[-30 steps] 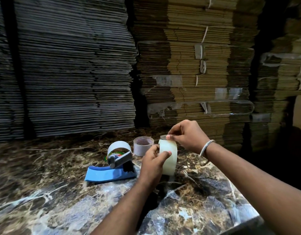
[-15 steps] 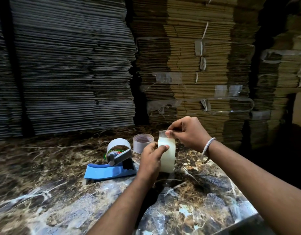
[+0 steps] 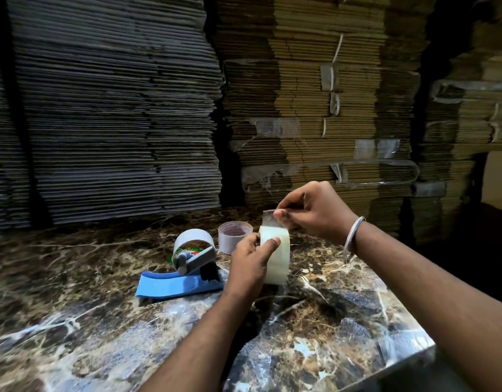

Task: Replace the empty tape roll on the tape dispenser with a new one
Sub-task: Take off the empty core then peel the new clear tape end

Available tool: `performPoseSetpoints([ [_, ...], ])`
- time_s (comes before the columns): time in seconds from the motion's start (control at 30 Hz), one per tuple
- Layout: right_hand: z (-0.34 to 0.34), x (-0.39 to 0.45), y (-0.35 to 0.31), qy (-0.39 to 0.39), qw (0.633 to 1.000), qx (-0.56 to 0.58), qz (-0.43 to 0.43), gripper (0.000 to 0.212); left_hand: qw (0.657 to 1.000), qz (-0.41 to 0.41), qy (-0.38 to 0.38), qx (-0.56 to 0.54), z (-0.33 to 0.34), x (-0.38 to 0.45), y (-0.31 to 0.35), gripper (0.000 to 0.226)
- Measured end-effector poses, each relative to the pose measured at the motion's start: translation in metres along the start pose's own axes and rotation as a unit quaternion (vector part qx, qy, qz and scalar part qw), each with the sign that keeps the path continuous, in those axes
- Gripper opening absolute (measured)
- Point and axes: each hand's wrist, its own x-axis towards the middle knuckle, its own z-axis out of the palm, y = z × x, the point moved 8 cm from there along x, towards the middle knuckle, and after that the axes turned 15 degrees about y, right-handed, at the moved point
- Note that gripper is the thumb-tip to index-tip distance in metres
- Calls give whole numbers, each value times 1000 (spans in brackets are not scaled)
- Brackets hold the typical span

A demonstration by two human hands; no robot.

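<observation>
1. The left hand (image 3: 251,267) grips the new tape roll (image 3: 275,257) upright above the counter (image 3: 343,321).
2. The right hand (image 3: 312,209) pinches the tape's loose end (image 3: 269,217) just above the roll.
3. The blue tape dispenser (image 3: 182,274) lies just left of the hands, and the empty core (image 3: 233,236) stands beyond it.

Both your forearms reach forward over the table, the right one coming in from the lower right. Your left hand (image 3: 251,263) stands upright, fingers and thumb curled round the tape roll (image 3: 276,257). Your right hand (image 3: 312,209) hovers just above it, thumb and fingers pinching the peeled tape end (image 3: 269,217).
</observation>
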Motion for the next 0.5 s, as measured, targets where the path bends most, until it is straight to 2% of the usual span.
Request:
performPoseSetpoints([
  [0.13, -7, -2, -4, 31, 999, 39, -19, 12, 1000, -7, 4, 0, -2, 2, 4, 26],
  [0.2, -10, 1, -6, 38, 997, 61, -9, 11, 1000, -17, 3, -8, -4, 3, 6, 20],
  [0.3, -4, 10, 0, 13, 996, 75, 45, 11, 1000, -14, -10, -10, -4, 0, 11, 12],
  [0.5, 11, 18, 24, -18, 979, 132, 155, 11, 1000, -7, 16, -16, -5, -2, 11, 35],
])
